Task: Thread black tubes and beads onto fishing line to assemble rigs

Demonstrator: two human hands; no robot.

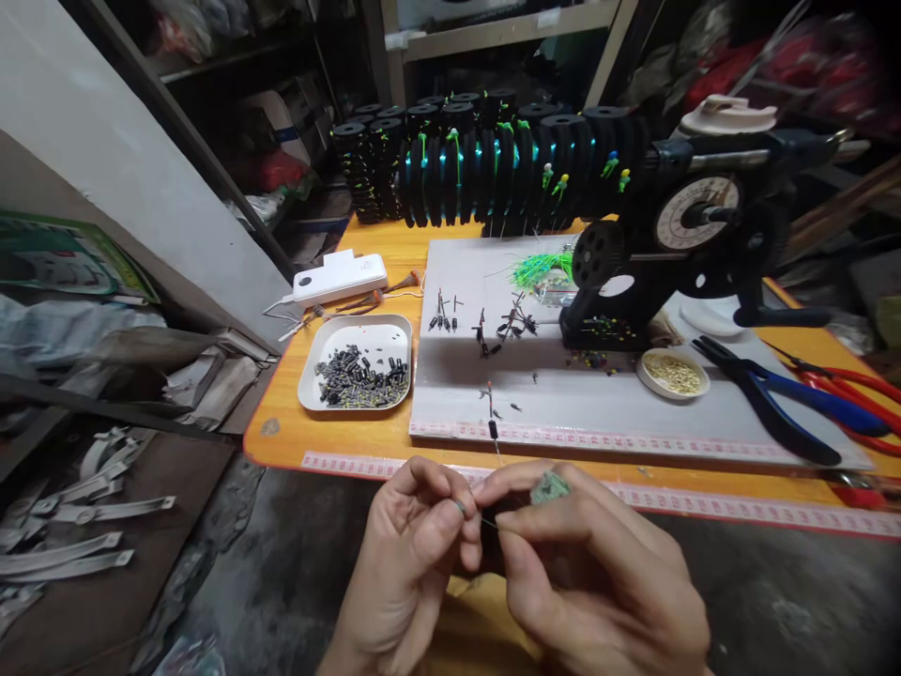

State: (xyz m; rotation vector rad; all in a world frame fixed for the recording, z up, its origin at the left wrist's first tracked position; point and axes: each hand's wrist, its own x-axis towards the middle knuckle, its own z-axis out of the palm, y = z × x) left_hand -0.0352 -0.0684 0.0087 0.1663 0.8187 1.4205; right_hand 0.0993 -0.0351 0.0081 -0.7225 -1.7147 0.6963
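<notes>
My left hand pinches a small dark piece between thumb and forefinger, in front of the table's near edge. Close beside it, my right hand has its fingertips pressed together on a thin line that runs toward the left fingers. A green patch shows on a right finger. Just beyond the hands, a black cylindrical piece with a thin stem lies on the light board. More such black pieces lie farther back on the board.
A white tray of dark small parts stands at the left. A black winding machine with spools stands behind. At the right are a dish of gold bits, blue-handled pliers and red-handled pliers. A white power strip lies back left.
</notes>
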